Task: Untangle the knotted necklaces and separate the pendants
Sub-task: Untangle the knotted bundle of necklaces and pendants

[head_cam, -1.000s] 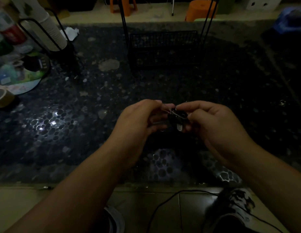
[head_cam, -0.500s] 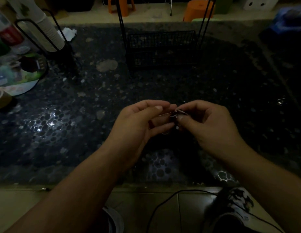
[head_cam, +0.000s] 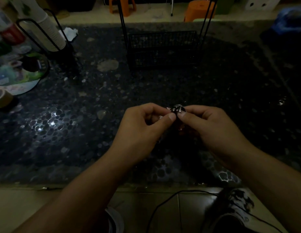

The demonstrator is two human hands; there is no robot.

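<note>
Necklaces (head_cam: 177, 109): small dark knot with silvery glints, pinched between both hands above the table (head_cam: 79, 132). Left hand (head_cam: 144, 125) and right hand (head_cam: 208, 125) meet thumb to thumb; a second ago they sat lower. Long axis unclear. Wire basket (head_cam: 161, 47) behind; tape roll (head_cam: 1, 98) far left.

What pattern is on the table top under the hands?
Dark pebble mosaic: the table top shows rounded stones, glinting where light hits, clearest in the head view.
</note>
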